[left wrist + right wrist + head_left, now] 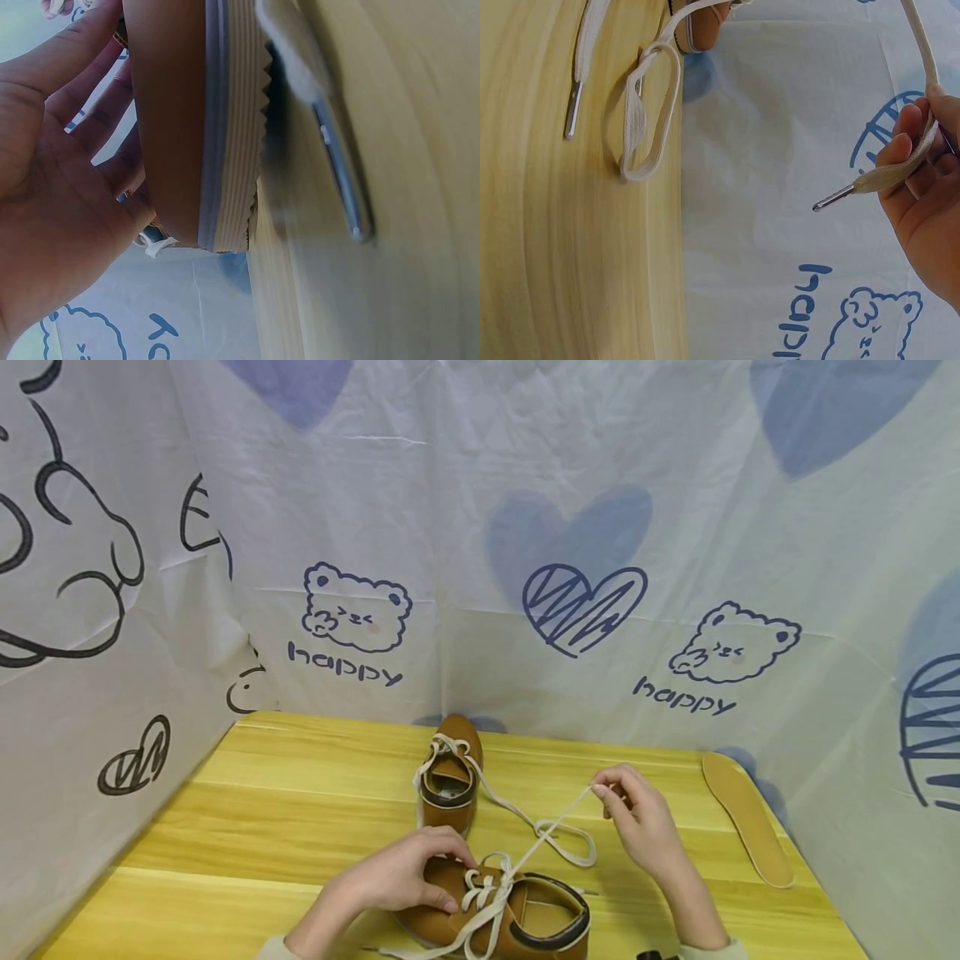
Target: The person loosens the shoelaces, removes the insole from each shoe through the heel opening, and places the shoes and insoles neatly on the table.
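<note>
A brown shoe (pixel 551 917) with cream laces lies on its sole near the front of the table, toe to the left. My left hand (pixel 408 870) grips its front part, thumb on the near side and fingers over the far side. In the left wrist view the shoe's brown side (pixel 169 112) and ridged sole edge fill the palm's right. My right hand (pixel 637 818), raised to the right, pinches a shoelace (pixel 558 822) drawn taut from the shoe's eyelets. The lace's metal tip (pixel 832 198) hangs free beyond the fingers in the right wrist view.
A second brown shoe (pixel 450 817) stands behind, its long loose lace looped (pixel 577 856) on the wooden table (pixel 300 777). A tan insole (pixel 746 818) lies at the right edge. Another lace end with a metal tip (pixel 341 169) rests beside the held shoe. Printed cloth (pixel 465 610) hangs around the table.
</note>
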### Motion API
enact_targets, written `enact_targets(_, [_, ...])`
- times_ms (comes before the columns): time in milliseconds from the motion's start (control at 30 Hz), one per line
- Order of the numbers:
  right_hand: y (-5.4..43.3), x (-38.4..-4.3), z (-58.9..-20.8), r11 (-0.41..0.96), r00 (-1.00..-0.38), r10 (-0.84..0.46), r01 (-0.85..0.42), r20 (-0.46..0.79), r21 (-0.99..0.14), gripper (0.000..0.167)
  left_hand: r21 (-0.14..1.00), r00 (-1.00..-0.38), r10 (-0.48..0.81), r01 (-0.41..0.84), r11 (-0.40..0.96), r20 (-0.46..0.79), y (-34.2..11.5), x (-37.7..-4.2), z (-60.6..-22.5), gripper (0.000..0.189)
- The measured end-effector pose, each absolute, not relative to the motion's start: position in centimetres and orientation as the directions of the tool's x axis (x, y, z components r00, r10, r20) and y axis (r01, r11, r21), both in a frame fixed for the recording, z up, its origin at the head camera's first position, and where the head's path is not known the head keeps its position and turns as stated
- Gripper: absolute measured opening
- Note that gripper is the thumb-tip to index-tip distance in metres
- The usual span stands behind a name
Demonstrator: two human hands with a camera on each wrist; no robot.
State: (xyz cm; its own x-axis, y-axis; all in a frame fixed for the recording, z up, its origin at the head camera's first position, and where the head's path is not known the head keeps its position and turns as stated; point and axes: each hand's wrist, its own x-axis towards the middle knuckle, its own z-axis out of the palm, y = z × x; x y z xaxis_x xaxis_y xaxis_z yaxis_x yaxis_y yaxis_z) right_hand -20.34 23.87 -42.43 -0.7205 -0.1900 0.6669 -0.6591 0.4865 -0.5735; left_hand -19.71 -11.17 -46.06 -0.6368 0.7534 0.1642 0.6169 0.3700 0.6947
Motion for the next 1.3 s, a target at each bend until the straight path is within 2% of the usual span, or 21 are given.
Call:
enact_targets(867, [26.4,-21.0,-42.9,0.555,-0.799,-0.058,-0.524,0.598,-0.646,0.012,0.691,-0.624,0.759,0.632,0.351,0.185,-11.1,-19.6,-45.9,0.039])
enact_targets(1300, [27.6,-21.3,-43.3,0.575,-0.791,-0.014,-0.507,0.612,-0.642,0.013,0.686,-0.625,0.758,0.635,0.355,0.187,-11.2,-19.6,-45.9,0.04])
